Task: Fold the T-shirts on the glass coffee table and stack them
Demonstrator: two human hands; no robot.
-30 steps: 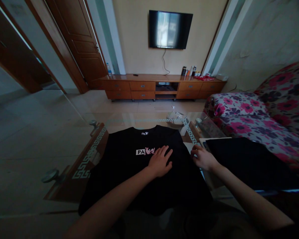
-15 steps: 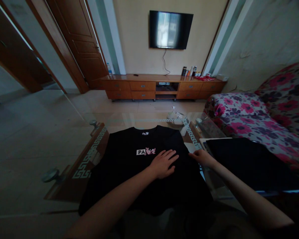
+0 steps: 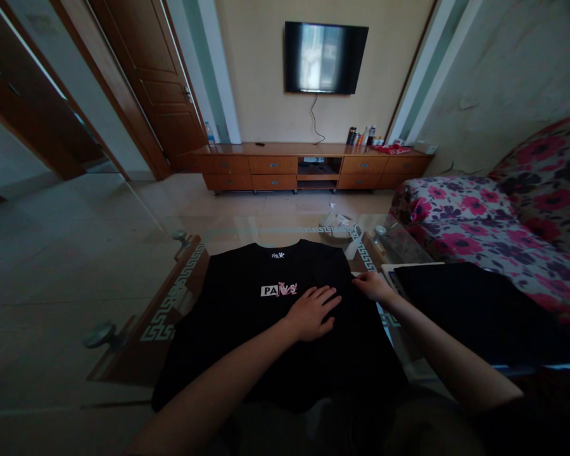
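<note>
A black T-shirt (image 3: pixel 247 329) lies spread out on the glass table, its neckline at the far side and a white and pink print on its chest. My left hand (image 3: pixel 311 313) rests flat on the shirt just right of the print, fingers spread. At the shirt's right edge, below the shoulder, my right hand (image 3: pixel 374 286) pinches the black fabric between thumb and fingers. The sleeves are not seen spread out at the sides.
The glass table (image 3: pixel 175 291) has a patterned border. Dark folded cloth (image 3: pixel 475 310) lies on its right side. Behind it stand a trash bin (image 3: pixel 338 223), a wooden TV cabinet (image 3: pixel 273 166) and a wall TV (image 3: pixel 326 58). A floral sofa (image 3: pixel 475 209) is at right.
My right hand has moved slightly left and up, bringing the pinched edge of the shirt inward. My left hand stays flat in the same place.
</note>
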